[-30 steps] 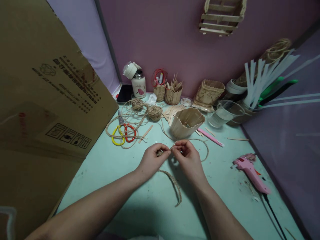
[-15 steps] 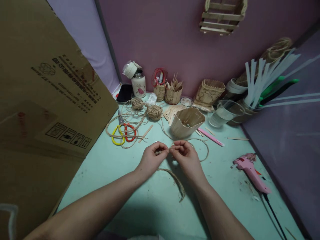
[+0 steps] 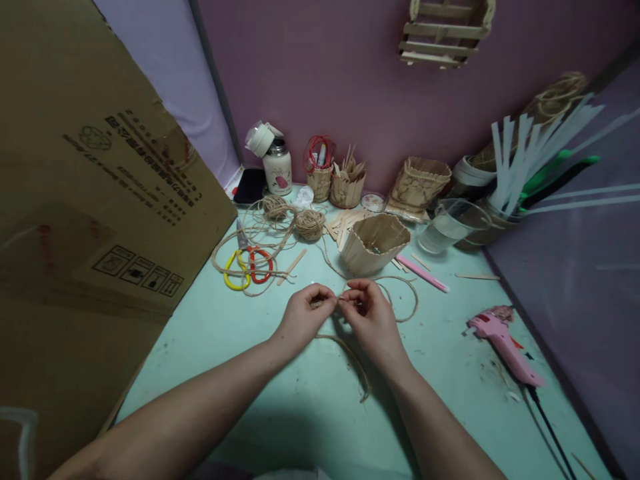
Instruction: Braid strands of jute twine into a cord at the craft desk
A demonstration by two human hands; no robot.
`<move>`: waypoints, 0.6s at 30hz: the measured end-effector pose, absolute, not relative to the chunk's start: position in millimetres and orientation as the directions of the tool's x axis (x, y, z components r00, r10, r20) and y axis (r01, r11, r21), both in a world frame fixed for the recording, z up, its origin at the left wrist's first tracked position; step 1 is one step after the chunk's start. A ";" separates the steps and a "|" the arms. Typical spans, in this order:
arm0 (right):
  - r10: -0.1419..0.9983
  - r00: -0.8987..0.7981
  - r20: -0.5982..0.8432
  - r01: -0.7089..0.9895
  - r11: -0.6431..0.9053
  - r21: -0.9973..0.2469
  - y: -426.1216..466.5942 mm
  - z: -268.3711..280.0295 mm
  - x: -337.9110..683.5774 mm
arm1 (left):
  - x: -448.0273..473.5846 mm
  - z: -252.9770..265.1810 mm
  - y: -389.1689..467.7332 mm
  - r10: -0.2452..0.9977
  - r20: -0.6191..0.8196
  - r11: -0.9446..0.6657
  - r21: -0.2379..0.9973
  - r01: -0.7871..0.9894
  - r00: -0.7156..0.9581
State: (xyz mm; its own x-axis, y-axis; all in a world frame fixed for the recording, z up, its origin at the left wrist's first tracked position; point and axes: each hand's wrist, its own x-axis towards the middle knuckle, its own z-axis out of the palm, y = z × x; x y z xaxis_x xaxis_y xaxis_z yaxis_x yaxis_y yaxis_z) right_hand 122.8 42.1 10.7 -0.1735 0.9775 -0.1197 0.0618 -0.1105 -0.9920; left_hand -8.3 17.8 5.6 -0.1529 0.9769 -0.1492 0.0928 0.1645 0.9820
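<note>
Both hands meet fingertip to fingertip above the middle of the table, pinching jute twine. My left hand (image 3: 307, 319) is closed, with a bit of the twine showing inside its curled fingers. Thumb and forefinger of my right hand (image 3: 369, 320) press together on the twine right beside it; the exact spot they grip is mostly hidden. A tail of jute twine (image 3: 354, 358) hangs from under my left hand and curves down to the table. Another loop of twine lies just beyond my right hand. Behind the hands stands a wooden-stick cup (image 3: 374, 245).
Scissors (image 3: 249, 268) with yellow and red handles lie left among twine balls (image 3: 309, 225). A pink glue gun (image 3: 505, 343) rests at right. A clear cup (image 3: 444, 229) of liquid and a pink pen-like tool (image 3: 423, 274) are behind. A large cardboard box (image 3: 125, 200) walls off the left.
My right hand's fingers have shifted slightly on the twine. My left hand has stayed nearly still, and the rest of the table looks the same.
</note>
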 end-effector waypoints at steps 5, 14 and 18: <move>0.970 -0.192 -0.149 -0.006 -0.153 -0.988 44.2 7.9 124.8 | -8.8 4.8 18.1 0.977 -0.147 0.160 0.984 0.080 -0.154; 0.971 -0.188 -0.145 -0.008 -0.149 -0.989 44.8 5.6 124.8 | -6.1 7.9 17.3 0.977 -0.173 0.186 0.977 0.101 -0.126; 0.977 -0.171 -0.130 0.012 -0.130 -0.991 42.7 9.9 122.8 | -5.6 7.6 16.5 0.978 -0.154 0.171 0.978 0.116 -0.142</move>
